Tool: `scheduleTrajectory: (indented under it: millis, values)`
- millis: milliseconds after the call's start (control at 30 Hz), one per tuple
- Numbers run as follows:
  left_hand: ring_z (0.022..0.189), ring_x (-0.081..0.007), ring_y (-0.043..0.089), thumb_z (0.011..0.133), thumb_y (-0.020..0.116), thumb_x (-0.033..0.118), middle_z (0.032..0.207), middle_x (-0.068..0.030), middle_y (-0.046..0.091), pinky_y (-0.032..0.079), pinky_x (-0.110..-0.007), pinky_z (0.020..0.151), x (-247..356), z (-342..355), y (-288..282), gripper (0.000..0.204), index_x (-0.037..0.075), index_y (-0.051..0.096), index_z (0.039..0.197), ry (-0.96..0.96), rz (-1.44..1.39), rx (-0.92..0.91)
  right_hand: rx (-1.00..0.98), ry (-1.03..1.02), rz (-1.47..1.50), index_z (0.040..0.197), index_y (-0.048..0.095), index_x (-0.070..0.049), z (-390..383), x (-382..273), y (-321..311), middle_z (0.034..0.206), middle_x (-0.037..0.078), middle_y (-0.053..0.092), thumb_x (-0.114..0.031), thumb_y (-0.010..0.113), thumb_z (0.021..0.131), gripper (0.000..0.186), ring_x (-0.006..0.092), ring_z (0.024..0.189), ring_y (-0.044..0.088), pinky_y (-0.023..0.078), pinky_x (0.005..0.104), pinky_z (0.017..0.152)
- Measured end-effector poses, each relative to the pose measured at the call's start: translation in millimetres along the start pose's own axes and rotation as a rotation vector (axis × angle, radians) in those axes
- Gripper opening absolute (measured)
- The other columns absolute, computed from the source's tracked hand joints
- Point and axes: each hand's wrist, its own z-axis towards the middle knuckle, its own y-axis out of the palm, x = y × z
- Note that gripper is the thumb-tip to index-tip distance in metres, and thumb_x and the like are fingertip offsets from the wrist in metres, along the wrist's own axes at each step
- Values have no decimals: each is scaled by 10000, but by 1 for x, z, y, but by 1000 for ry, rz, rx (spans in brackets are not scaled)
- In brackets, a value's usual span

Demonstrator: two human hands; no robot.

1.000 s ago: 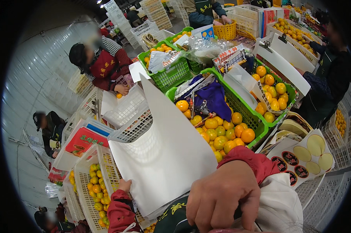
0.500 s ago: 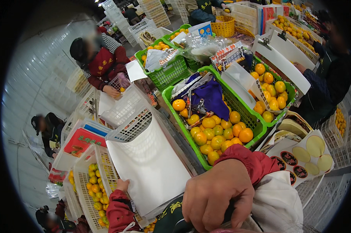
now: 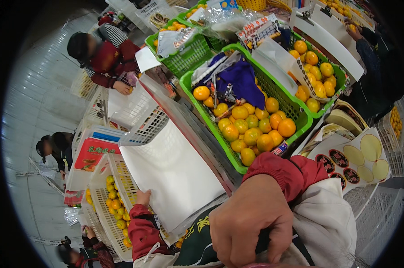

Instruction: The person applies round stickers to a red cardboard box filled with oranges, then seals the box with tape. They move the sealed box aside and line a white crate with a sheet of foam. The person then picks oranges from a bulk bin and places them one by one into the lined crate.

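My left hand point(image 3: 144, 196) grips the left edge of a large white paper sheet point(image 3: 175, 174), which lies over a white lattice crate. My right hand point(image 3: 251, 221) is curled close to my chest at the bottom of the head view; its fingertips point down and what they hold, if anything, is hidden. Beyond the sheet is a green crate point(image 3: 307, 116) of orange and yellow citrus fruit point(image 3: 264, 143), with a purple cloth point(image 3: 249, 80) and small metal tools on it. A sheet of round stickers point(image 3: 365, 152) lies right of my right arm.
White crates with fruit point(image 3: 115, 201) and red printed cards point(image 3: 92, 158) stand at left. More green crates point(image 3: 188, 58) of fruit are at back and right, by a basket point(image 3: 251, 3) and clipboard point(image 3: 327, 49). Co-workers work at left point(image 3: 115, 64) and right point(image 3: 374, 67).
The white sheet's far corner, raised a second ago, has come down flat. The view has shifted, so the crates sit higher in the picture. Both my hands keep their curled hold.
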Motion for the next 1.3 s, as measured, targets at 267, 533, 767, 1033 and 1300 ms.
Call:
scheduleTrajectory:
  millis: [267,533,767,1033,1300]
  values:
    - [886,-264,662,833,683,120,1004,-172,698,513,-371,802,17,-15,-2,345,-89,629,1101,42,13,-13,49,-31,42,710,556,37,-8,-1,-3,685,172,557,-399,676,902,491,362,608,548,422,408,514]
    - [939,-291,665,829,685,155,1032,-169,701,509,-382,828,11,-13,-3,360,-61,645,1114,55,197,12,125,364,-384,838,635,33,-52,-48,-31,896,178,667,-332,568,971,394,343,748,651,542,381,738]
    - [992,-351,669,786,627,145,1014,-219,704,527,-403,870,21,-18,8,357,-51,661,1083,132,167,-18,777,1333,-1594,982,676,21,-189,-60,-217,937,185,681,-107,580,794,247,323,910,651,506,395,838]
    - [976,-431,649,802,657,276,986,-325,658,512,-459,883,35,-27,13,406,-92,675,973,39,274,24,114,1649,-2134,984,618,-76,-296,-2,-298,983,132,659,-130,613,800,192,351,983,621,438,512,931]
    - [1074,-410,628,845,679,298,1115,-317,635,489,-431,938,58,-41,8,510,-99,594,1153,-105,287,-18,541,1812,-1449,1150,663,-95,-360,-18,-306,933,129,731,-244,706,823,362,311,859,709,545,415,750]
